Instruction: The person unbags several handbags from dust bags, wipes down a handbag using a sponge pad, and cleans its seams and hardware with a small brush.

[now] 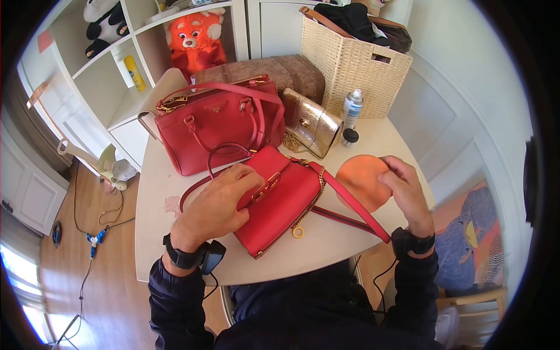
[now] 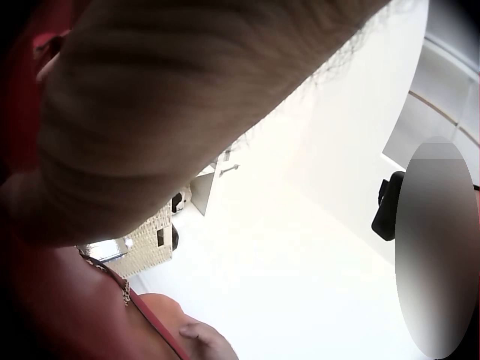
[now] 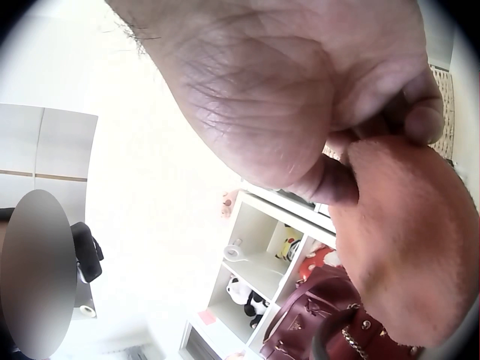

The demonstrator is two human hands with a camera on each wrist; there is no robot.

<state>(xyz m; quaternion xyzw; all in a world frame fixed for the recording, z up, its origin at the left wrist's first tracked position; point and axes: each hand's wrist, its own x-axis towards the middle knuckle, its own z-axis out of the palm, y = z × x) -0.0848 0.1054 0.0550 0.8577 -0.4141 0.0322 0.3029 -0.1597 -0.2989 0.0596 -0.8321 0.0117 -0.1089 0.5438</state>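
In the head view, the small red bag [image 1: 283,204] lies in the middle of the frame, tilted, on the white table [image 1: 175,248]. The left hand [image 1: 217,201] rests over its left side, next to the gold clasp [image 1: 268,188]; some fingertips are hidden, so I cannot tell whether they grip or just press. Right of centre, the right hand [image 1: 406,189] pinches the edge of a round orange pad [image 1: 364,179], thumb on the face, with the bag's strap [image 1: 350,197] crossing in front of it. Behind, at upper left, stands the larger red bag [image 1: 221,123]; the gold purse [image 1: 313,122] and the spray can [image 1: 352,109] are near the top centre.

The small bag looks light and fairly stiff, with a smooth face that could slide or scuff; its plain side edge seems the best hold, away from the clasp.

In the left wrist view, the left hand and wrist fill the upper left in shadow, against red at the left edge; this does not settle the grip. The pad shows at the bottom.

In the right wrist view, the pad at lower right has a fuzzy surface and bulges below the pinch. It is probably soft and light, easily held by its rim.
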